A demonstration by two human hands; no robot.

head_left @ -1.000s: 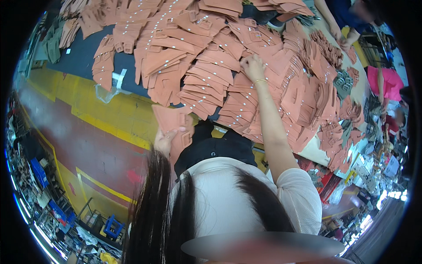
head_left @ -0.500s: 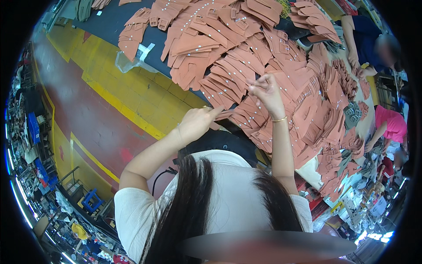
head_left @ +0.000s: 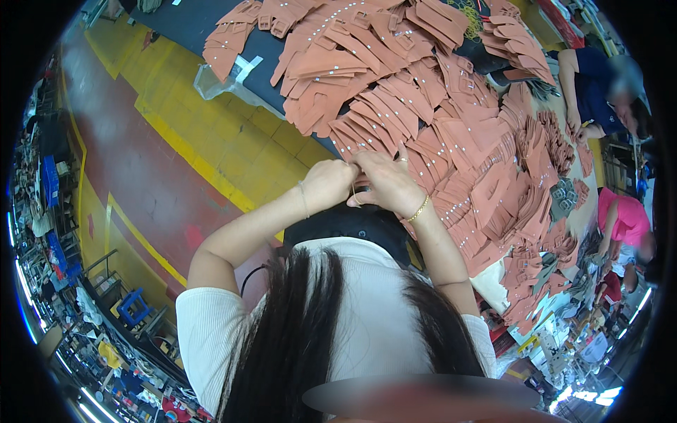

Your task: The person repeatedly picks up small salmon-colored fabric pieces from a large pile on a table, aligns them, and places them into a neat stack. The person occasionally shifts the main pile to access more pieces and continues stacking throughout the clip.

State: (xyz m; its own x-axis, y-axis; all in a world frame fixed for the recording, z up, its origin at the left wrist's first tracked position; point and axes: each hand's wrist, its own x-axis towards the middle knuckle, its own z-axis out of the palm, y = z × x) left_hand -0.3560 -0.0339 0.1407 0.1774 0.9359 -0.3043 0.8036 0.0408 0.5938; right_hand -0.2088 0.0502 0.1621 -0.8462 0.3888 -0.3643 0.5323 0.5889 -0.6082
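Note:
My left hand [head_left: 329, 185] is closed in a fist at the near edge of the table, in front of my body. What it holds is hidden behind its knuckles. Touching it from the right is my right hand [head_left: 386, 182], thumb low and fingers higher, one finger sticking up. A thin yellowish band [head_left: 354, 189], probably a rubber band, runs between that thumb and the fingers. Just beyond both hands lie fanned stacks of brown leather-like cut pieces [head_left: 377, 116], many with white dots on their edges.
Yellow rubber bands [head_left: 462, 17] lie heaped at the far side. A clear plastic bag [head_left: 211, 83] hangs at the table's left edge. Grey buckles [head_left: 563, 197] sit at the right, where co-workers in dark blue [head_left: 599, 84] and pink [head_left: 620, 215] reach in. A painted floor [head_left: 176, 134] lies left.
My right hand has come down and left from above the stacks to meet my left hand. The brown pieces seen at my left fingertips are now hidden. The view has shifted slightly.

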